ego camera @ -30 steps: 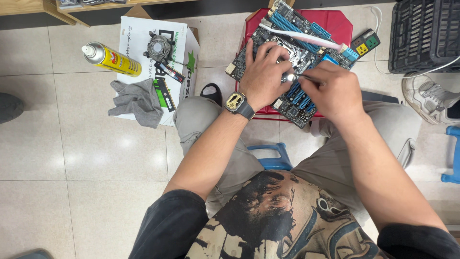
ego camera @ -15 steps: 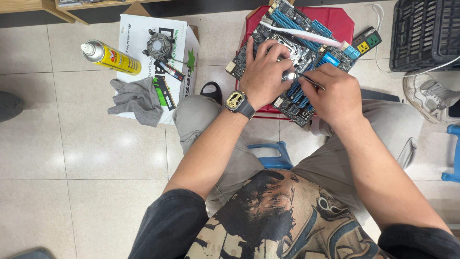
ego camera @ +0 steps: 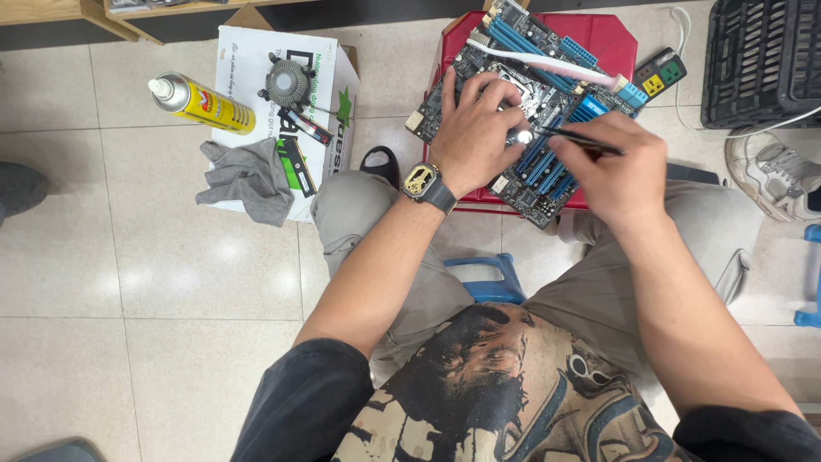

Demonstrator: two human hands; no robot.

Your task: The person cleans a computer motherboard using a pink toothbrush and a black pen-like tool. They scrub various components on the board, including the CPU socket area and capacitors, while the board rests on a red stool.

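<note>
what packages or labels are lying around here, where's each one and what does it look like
White cardboard box: on the floor left of the red stool, flat, green and black print, cooler fan and grey cloth on it.
Spray can: lying on the box's left edge, yellow label, white cap, silver shoulder.
No screens or signs.

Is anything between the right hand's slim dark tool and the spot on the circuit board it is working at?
Nothing visible. The right hand holds the slim dark tool, its tip at the circuit board beside the left hand, which rests flat on the board. The white tube lies farther back.
</note>
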